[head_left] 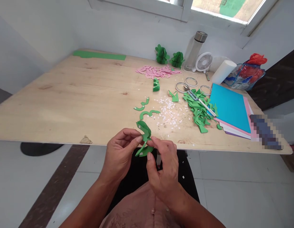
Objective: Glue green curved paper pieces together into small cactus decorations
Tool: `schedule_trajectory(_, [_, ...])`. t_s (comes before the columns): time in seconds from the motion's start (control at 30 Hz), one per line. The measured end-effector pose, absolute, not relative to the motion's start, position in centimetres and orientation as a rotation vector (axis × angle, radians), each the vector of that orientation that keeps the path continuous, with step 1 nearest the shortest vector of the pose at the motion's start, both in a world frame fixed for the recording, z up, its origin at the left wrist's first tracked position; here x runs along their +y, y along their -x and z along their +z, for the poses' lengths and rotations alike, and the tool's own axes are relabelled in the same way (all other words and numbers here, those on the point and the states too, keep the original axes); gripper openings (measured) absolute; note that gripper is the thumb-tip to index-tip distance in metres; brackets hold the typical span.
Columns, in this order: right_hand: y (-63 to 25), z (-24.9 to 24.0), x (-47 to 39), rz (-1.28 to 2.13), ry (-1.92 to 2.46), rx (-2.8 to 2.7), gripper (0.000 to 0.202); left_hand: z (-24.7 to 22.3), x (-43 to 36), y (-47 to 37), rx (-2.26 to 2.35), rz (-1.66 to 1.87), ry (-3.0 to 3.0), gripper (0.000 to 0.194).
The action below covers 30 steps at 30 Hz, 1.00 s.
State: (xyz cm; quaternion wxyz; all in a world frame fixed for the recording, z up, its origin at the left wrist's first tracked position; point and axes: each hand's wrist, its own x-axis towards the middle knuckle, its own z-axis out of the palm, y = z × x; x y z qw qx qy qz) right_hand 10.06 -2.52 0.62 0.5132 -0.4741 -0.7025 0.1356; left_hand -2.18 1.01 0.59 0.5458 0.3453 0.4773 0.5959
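My left hand (pixel 123 148) pinches a small stack of wavy green paper cutouts (pixel 144 129) between thumb and fingers, just over the table's front edge. Its lower layers are spread apart, and small white squares show on them. My right hand (pixel 164 161) is at the stack's right side, with the index fingertip against the layers and the thumb by the lowest piece. Just beyond lie two single curved green cutouts, one cutout (pixel 149 113) nearer and another cutout (pixel 142 105) farther. A folded green paper stack (pixel 156 85) sits behind them.
White paper bits (pixel 169 112) litter the wooden table (pixel 89 98). To the right are green scraps (pixel 200 110), a craft knife (pixel 192 94), tape rolls (pixel 191 82) and coloured sheets (pixel 230 107). Pink cutouts (pixel 156 71), green paper ornaments (pixel 161 55), a bottle (pixel 195 50) and a fan (pixel 204 61) stand farther back.
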Motion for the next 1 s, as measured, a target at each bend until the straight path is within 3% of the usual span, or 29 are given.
schedule_trajectory(0.43, [-10.0,0.8,-2.0,0.308,1.144,-1.635,0.043,0.1,0.5,2.4,1.087,1.494,-0.904,0.009])
schedule_trajectory(1.0, [-10.3,0.8,-2.6,0.587,1.23,-1.484,0.04,-0.3,-0.7,2.3,1.295,1.575,-1.375,0.014])
